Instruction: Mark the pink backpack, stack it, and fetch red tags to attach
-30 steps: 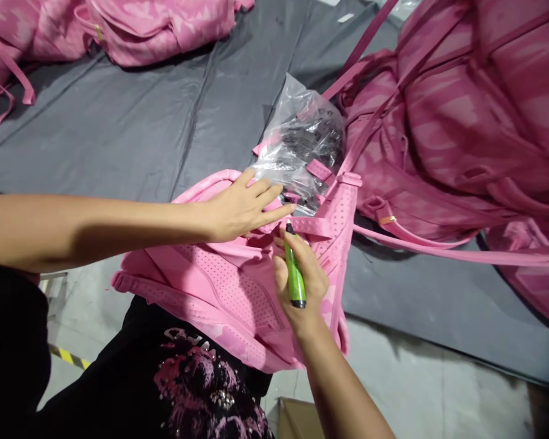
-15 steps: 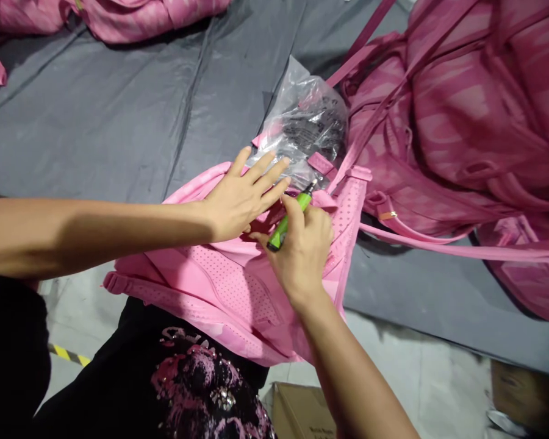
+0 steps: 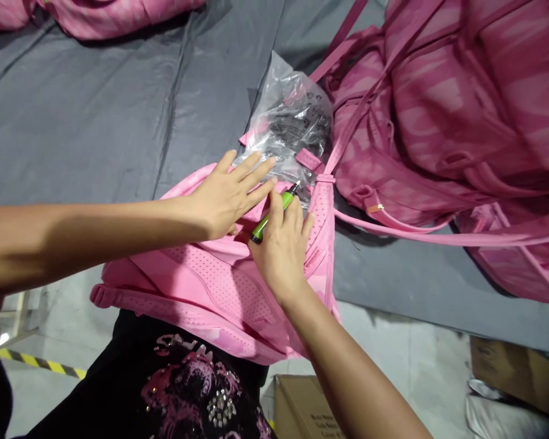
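Observation:
A light pink backpack (image 3: 210, 280) lies back-side up at the table's near edge, against my body. My left hand (image 3: 226, 195) rests flat on its top, fingers stretched out toward a clear plastic bag (image 3: 286, 128) with dark contents. My right hand (image 3: 281, 244) is closed around a green lighter (image 3: 272, 213), whose tip points up and right at the backpack's top, near a pink strap (image 3: 322, 183). The two hands almost touch.
A heap of darker pink backpacks (image 3: 462, 110) with long straps fills the right side of the grey-covered table (image 3: 96, 134). More pink bags (image 3: 96, 15) lie at the far left. Cardboard boxes (image 3: 512, 372) stand on the floor below.
My right hand turned the lighter from upright to slanted and moved it up toward the backpack's top. My left hand's fingers spread flatter. The view shifted slightly.

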Demonstrator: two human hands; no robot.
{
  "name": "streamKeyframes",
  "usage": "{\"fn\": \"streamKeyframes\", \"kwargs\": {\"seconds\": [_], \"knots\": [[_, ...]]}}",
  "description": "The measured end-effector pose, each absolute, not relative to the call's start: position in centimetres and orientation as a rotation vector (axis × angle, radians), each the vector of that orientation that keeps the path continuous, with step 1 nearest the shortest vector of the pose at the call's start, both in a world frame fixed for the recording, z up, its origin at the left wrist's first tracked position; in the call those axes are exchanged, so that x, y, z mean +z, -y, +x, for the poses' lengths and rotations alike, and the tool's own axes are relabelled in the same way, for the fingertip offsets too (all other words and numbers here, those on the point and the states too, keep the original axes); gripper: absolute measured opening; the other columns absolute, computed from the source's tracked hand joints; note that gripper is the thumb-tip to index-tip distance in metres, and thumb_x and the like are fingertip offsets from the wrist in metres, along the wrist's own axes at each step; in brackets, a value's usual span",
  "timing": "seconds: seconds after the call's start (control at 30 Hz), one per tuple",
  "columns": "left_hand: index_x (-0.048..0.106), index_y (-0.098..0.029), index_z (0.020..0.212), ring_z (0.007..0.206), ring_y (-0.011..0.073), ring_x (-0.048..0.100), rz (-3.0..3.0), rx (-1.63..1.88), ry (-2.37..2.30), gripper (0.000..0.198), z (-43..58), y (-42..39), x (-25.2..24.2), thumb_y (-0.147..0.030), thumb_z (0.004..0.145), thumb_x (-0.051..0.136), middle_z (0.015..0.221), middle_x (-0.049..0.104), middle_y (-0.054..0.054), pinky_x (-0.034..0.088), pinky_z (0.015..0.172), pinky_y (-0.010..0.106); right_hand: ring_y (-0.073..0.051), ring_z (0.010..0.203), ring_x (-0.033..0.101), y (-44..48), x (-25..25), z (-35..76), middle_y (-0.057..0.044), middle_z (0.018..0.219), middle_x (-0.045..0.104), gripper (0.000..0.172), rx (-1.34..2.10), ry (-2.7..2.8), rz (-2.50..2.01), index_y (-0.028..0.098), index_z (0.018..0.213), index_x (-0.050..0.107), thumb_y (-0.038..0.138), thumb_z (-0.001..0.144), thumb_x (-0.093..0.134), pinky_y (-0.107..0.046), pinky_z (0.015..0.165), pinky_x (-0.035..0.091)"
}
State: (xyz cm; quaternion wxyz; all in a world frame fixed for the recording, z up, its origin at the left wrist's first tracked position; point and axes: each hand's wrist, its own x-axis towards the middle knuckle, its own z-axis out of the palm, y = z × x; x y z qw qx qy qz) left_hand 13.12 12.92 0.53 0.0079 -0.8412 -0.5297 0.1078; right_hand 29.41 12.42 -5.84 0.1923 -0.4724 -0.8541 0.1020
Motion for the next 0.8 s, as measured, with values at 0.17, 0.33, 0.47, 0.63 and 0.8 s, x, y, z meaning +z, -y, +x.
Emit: {"fn": "streamKeyframes", "kwargs": {"seconds": [0.17,0.33,0.47,0.63,0.8], "knots": [[0.006,-0.014,0.161,0.152,0.0405,0.007,-2.598,0.568,1.631,0.114,13.2,-13.2,0.9,-0.057,0.078,0.073,0.166,0.001,0.021,0.012,0.119,0.064,-0.039,0.146,0.029,-12.5,-5.6,29.4,-0.028,0.151,0.036,0.077,0.288,2.445,-1.406,0.012,0.153,0.023,0.026,0.087,0.060,-0.068,0.115,0.020],[0.011,-0.021,0.161,0.147,0.0394,0.020,-2.571,0.495,1.748,0.098,13.7,-13.1,0.7,-0.044,0.084,0.068,0.165,0.015,0.014,0.022,0.116,0.055,-0.038,0.143,0.034,-13.0,-5.1,29.9,-0.026,0.148,0.043,0.070,0.290,2.459,-1.372,0.013,0.152,0.029,0.028,0.089,0.058,-0.065,0.115,0.022],[0.017,-0.020,0.160,0.141,0.0374,0.031,-2.580,0.482,1.755,0.086,13.8,-13.0,1.1,-0.038,0.089,0.061,0.163,0.023,0.015,0.028,0.111,0.053,-0.031,0.112,0.062,-11.4,-3.4,33.4,-0.016,0.119,0.067,0.053,0.285,2.341,-1.107,0.016,0.143,0.047,0.032,0.093,0.052,-0.054,0.107,0.038],[0.018,-0.024,0.160,0.136,0.0384,0.035,-2.587,0.471,1.822,0.085,13.9,-13.3,1.3,-0.035,0.088,0.061,0.161,0.027,0.013,0.028,0.109,0.052,-0.016,0.069,0.064,-9.6,-1.3,36.2,-0.003,0.085,0.069,0.025,0.652,2.045,-0.960,0.022,0.113,0.064,0.025,0.088,0.063,-0.030,0.066,0.053],[0.022,-0.025,0.159,0.134,0.0375,0.039,-2.596,0.510,1.832,0.082,14.1,-13.3,1.8,-0.033,0.088,0.062,0.158,0.032,0.014,0.028,0.108,0.052,-0.017,0.084,0.073,-13.0,-0.2,34.4,-0.005,0.100,0.076,0.019,1.206,2.242,-0.886,0.020,0.107,0.070,0.024,0.088,0.067,-0.028,0.075,0.060]]}}
